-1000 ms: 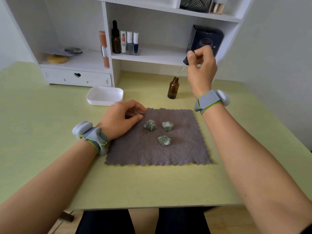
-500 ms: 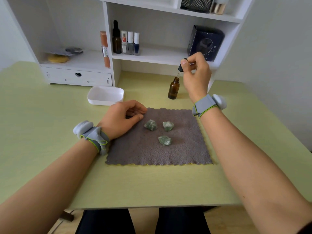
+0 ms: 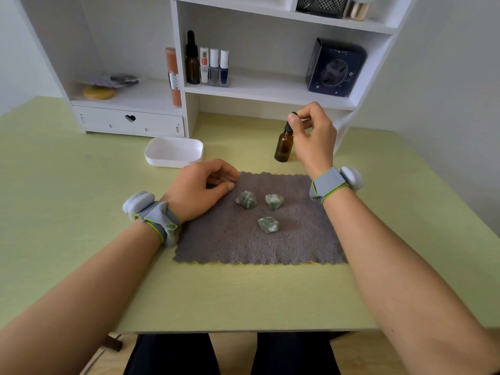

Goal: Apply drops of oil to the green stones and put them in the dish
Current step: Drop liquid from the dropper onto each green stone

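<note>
Three green stones lie on a grey cloth: one at the left, one at the right, one nearer me. My right hand pinches the black dropper cap, which sits on the neck of the brown oil bottle behind the cloth. My left hand rests loosely curled on the cloth's left far corner, holding nothing, a little left of the stones. A white dish stands empty behind my left hand.
A white shelf unit with a heart-marked drawer stands at the back of the green table. On it are a second dropper bottle, small nail polish bottles, an orange tube and a dark blue box.
My right hand has come down with the dropper from above the bottle until the dropper sits in the bottle's neck. My left hand and the stones have stayed put.
</note>
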`<state>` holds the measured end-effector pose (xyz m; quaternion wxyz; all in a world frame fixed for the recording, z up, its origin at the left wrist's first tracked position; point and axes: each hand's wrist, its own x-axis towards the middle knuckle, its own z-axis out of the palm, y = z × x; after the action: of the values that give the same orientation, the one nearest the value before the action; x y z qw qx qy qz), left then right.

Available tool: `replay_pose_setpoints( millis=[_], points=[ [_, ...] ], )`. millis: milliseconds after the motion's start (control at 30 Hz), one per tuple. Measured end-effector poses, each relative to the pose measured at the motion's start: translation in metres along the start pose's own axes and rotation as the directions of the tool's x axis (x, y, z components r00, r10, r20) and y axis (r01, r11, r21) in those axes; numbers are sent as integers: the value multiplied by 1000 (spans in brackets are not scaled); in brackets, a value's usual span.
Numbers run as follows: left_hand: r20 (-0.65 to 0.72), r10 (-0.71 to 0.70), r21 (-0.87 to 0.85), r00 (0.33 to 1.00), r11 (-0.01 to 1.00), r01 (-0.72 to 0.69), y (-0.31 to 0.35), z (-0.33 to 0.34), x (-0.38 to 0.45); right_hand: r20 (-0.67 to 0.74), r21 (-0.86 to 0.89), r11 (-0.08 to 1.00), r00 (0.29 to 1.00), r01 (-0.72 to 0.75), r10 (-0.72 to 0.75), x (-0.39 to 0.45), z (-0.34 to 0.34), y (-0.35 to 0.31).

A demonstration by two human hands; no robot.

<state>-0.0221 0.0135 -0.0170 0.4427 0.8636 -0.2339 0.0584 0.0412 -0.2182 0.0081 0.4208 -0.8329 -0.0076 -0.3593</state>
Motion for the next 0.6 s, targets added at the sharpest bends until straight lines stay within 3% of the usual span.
replay_pose_setpoints(
  millis=[600],
  points=[
    [-4, -6, 3, 1000, 1000, 6, 2, 0, 0, -14, 77, 997, 999, -29, 30, 0, -5, -3]
  ],
)
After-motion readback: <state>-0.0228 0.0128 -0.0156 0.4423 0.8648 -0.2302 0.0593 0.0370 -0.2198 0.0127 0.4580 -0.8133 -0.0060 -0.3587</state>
